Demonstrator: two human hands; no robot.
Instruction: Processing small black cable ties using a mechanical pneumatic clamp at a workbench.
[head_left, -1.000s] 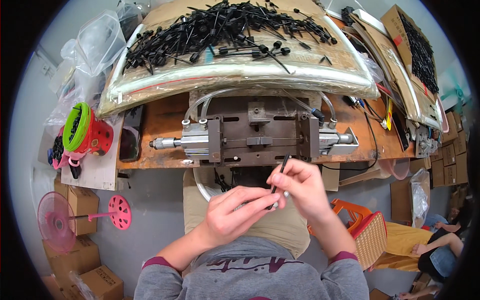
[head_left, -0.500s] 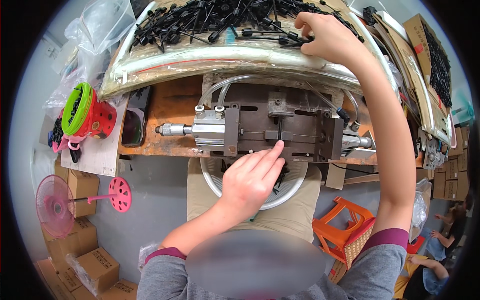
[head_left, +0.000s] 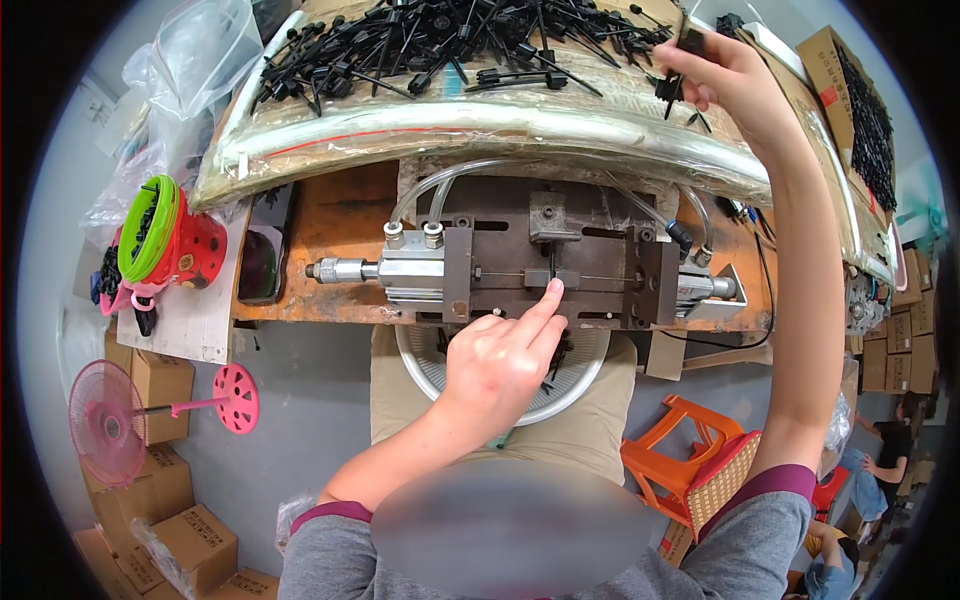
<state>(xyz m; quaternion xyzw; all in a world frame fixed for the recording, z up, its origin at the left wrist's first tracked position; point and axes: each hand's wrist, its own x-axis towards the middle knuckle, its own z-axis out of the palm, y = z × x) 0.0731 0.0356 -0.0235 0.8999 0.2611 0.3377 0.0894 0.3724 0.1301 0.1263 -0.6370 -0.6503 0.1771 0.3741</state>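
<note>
My left hand (head_left: 492,362) has its index finger stretched out, its tip touching the small central block (head_left: 540,281) of a dark metal clamping fixture (head_left: 500,250). A thin black piece stands in that block just above the fingertip. The other fingers are partly hidden, and nothing shows held in them. At the upper right my right hand (head_left: 735,85) is raised and pinches a black plastic part with a thin stem (head_left: 668,90); whether it holds more than one I cannot tell. Beside it spreads a big heap of similar black stemmed parts (head_left: 440,45).
Air cylinders (head_left: 415,272) with clear hoses flank the fixture. A white basket (head_left: 425,372) with black parts sits on my lap. A red-green bucket (head_left: 185,240) and a phone (head_left: 265,255) lie left. An orange stool (head_left: 680,440), pink fan (head_left: 105,420) and cartons (head_left: 185,540) stand around.
My right hand has lifted off the heap and moved up and right, carrying a black part. My left hand stays at the fixture's central block.
</note>
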